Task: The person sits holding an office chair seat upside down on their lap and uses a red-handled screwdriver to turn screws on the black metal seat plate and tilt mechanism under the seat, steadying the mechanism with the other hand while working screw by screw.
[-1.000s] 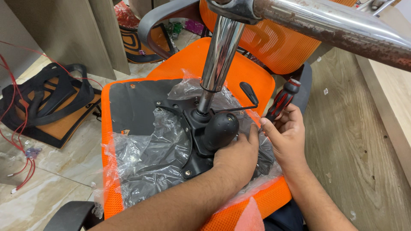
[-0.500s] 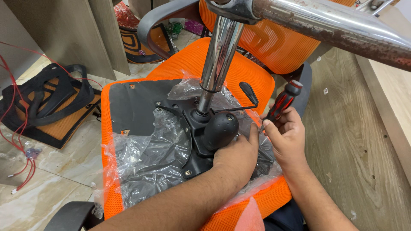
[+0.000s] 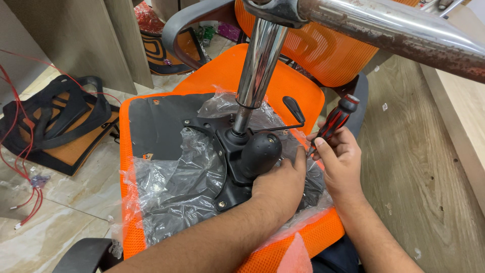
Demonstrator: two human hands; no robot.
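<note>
the screwdriver [image 3: 334,121] has been tilted slightly since before, gripped in the closed right hand [image 3: 339,161]. the left hand [image 3: 281,183] is pressed half-open on the plate [image 3: 222,146], holding nothing. the tip could be slipped off the hidden screw by the loose plastic [image 3: 177,187].

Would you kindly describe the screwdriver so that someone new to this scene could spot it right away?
Start at the upturned orange chair seat with the chrome column rising from its black plate. At the seat's right edge, the right hand holds the screwdriver slanting upward. It is the only tool there, with a red-and-black striped handle.
</note>
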